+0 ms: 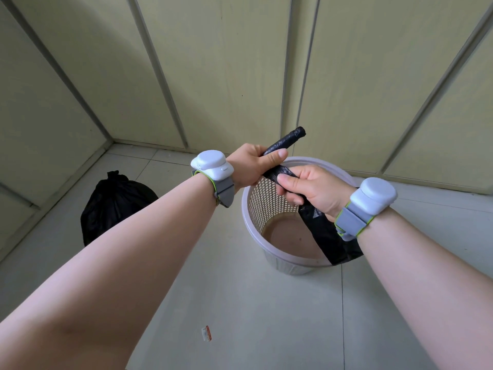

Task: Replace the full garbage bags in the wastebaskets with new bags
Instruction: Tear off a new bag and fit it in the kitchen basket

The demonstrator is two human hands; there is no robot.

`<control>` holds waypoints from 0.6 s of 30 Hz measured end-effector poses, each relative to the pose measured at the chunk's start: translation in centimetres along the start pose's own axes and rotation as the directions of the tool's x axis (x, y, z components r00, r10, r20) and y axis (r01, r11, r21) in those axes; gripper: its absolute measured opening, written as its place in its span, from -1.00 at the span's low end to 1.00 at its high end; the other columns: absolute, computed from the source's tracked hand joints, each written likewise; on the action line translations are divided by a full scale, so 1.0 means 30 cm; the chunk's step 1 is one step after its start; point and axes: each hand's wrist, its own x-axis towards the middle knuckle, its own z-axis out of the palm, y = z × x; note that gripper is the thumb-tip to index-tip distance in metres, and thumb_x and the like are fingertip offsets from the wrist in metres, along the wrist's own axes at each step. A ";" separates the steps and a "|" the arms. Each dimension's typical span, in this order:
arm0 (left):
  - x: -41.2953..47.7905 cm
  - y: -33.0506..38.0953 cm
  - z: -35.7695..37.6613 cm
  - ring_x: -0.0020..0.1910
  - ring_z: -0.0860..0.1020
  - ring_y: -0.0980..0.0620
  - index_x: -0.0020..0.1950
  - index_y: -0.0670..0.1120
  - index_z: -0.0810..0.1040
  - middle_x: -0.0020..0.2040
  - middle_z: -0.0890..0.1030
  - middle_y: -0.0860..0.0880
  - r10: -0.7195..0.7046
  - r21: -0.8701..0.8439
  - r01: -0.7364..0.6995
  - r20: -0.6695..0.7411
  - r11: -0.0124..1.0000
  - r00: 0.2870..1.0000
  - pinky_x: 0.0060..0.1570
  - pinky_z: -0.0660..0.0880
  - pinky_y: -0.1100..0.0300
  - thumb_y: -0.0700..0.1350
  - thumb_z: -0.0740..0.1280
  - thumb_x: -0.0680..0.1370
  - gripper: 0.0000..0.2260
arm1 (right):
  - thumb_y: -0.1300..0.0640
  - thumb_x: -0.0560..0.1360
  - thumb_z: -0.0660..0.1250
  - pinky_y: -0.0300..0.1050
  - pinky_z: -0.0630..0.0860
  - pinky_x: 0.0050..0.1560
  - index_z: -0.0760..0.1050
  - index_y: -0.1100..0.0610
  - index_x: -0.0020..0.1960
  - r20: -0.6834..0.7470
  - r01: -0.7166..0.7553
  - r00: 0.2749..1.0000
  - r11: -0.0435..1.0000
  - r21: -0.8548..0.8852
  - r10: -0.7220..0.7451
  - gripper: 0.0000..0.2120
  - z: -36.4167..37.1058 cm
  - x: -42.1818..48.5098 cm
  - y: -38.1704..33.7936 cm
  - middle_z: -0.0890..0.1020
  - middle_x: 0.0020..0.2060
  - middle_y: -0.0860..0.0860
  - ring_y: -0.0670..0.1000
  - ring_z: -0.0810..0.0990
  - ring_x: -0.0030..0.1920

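Plastic looked light, limp, slippery: your left hand [253, 164] gripped the roll [286, 141], your right hand [312, 190] clenched the bag [325, 233] just beside it.

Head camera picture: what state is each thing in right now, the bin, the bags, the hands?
wastebasket, upright, empty, unlined.
full garbage bag, tied shut, on the floor.
roll of new bags, partly unrolled, gripped by the left hand.
new bag, folded flat, hanging down from the right hand, which grips it.
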 end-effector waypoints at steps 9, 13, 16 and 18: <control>-0.002 -0.001 0.001 -0.49 0.29 0.09 -0.35 -0.01 0.47 -0.51 0.38 0.08 0.009 0.092 -0.009 -0.001 0.996 1.000 -0.43 0.27 0.22 0.10 0.31 0.53 -0.70 | 0.26 0.61 0.11 -0.34 0.21 -0.44 0.42 0.23 -0.29 0.086 0.008 0.996 0.998 -0.057 -0.003 -0.70 -0.021 -0.007 -0.005 0.30 -0.60 -0.08 -0.15 0.21 -0.55; -0.001 -0.010 0.010 -0.55 0.25 0.09 -0.34 -0.07 0.44 -0.50 0.36 0.02 -0.005 -0.088 0.002 -0.040 0.996 0.999 -0.47 0.22 0.23 0.06 0.28 0.56 -0.68 | 0.23 0.60 0.15 -0.31 0.32 -0.35 0.49 0.21 -0.24 0.027 0.018 1.000 0.990 -0.140 -0.014 -0.73 -0.043 -0.004 0.009 0.42 -0.57 -0.06 -0.12 0.34 -0.50; 0.003 0.010 0.008 -0.57 0.28 0.07 -0.28 -0.11 0.42 -0.40 0.40 -0.10 -0.026 -0.282 0.016 -0.034 0.959 0.999 -0.47 0.27 0.19 0.06 0.23 0.58 -0.68 | 0.31 0.55 0.23 -0.28 0.47 -0.15 0.55 0.19 -0.15 -0.074 0.026 0.996 0.983 -0.181 -0.040 -0.83 -0.079 0.004 0.002 0.61 -0.41 -0.01 -0.10 0.55 -0.33; 0.003 0.035 0.009 -0.55 0.31 0.07 -0.25 -0.11 0.42 -0.37 0.44 -0.10 -0.037 -0.376 0.028 -0.018 0.926 0.999 -0.47 0.33 0.21 0.04 0.23 0.59 -0.70 | 0.31 0.53 0.26 -0.29 0.50 -0.21 0.53 0.19 -0.17 -0.123 0.025 0.992 0.996 -0.084 -0.035 -0.86 -0.089 0.002 -0.019 0.61 -0.39 0.02 -0.11 0.57 -0.36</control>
